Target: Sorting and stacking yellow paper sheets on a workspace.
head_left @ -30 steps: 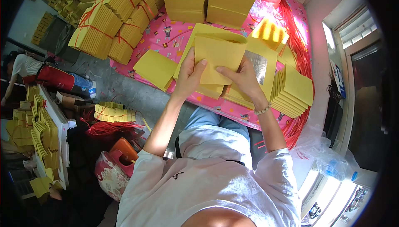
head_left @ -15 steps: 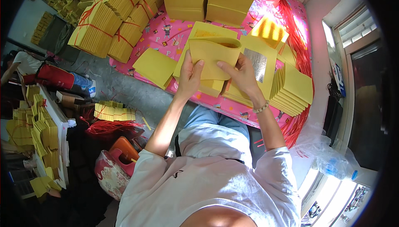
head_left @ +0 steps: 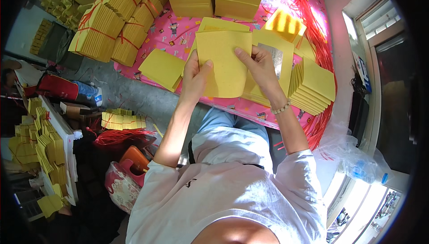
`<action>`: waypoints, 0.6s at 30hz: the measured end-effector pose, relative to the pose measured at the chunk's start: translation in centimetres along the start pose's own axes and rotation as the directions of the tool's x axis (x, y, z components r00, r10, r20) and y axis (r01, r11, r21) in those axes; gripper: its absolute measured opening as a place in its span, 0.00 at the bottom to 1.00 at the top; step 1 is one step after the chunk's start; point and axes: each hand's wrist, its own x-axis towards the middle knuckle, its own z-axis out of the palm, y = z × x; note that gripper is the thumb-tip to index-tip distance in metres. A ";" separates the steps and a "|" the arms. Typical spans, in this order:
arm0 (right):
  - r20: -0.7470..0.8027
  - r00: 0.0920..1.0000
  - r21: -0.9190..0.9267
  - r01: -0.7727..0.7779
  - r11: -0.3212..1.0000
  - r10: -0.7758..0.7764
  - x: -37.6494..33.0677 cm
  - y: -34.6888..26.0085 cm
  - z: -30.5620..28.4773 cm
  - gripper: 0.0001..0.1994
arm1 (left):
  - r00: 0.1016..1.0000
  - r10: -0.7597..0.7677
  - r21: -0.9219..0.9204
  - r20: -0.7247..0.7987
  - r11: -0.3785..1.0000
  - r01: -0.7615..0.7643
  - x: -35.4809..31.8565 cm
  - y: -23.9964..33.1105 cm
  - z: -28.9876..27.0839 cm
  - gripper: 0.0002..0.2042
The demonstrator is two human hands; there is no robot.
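Head view: the left hand [head_left: 195,80] and the right hand [head_left: 263,70] are both clamped on a yellow paper [head_left: 224,67], thumbs on its near face, the piece raised in front of the chest above a pink cloth [head_left: 156,33]. The fingers behind are mostly hidden, so whether it is one layer or several is hard to tell. Good handling here would mean light, even thumb pressure, level side edges and no pinch hard enough to crease the face. Just behind it lies a yellow stack [head_left: 225,23]; beside the right hand, a silver-patched stack [head_left: 276,59], then overlapping folded papers [head_left: 315,83]. Loose red strips [head_left: 318,43] trail farther right, best kept clear of the sheet.
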 end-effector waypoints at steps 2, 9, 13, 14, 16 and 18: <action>-0.041 0.997 0.006 0.071 0.997 -0.071 -0.1 -0.6 0.6 0.13 | 1.000 -0.018 -0.004 -0.003 1.000 0.018 -0.2 0.1 -0.3 0.16; -0.117 0.990 -0.007 0.076 0.997 -0.076 0.3 -0.6 -0.3 0.12 | 0.999 -0.050 0.051 0.018 0.997 0.049 -0.6 0.0 -0.5 0.16; 0.002 0.998 -0.144 -0.065 0.987 0.066 -0.5 -0.1 -0.9 0.15 | 0.999 -0.042 0.067 -0.020 0.997 0.043 -0.7 0.1 -1.0 0.15; 0.050 0.994 -0.227 -0.088 0.970 0.101 -0.8 0.1 -1.0 0.16 | 0.999 -0.047 0.067 -0.018 0.997 0.048 -0.6 0.1 -1.2 0.15; 0.033 0.993 -0.202 -0.102 0.974 0.111 -1.2 -0.5 -0.8 0.16 | 0.998 -0.061 0.148 0.024 0.987 0.057 -0.6 0.0 -1.6 0.16; 0.019 0.992 -0.176 -0.116 0.978 0.121 -1.3 -0.5 -0.7 0.16 | 0.997 -0.081 0.128 0.019 0.989 0.078 -0.4 -0.4 -1.8 0.16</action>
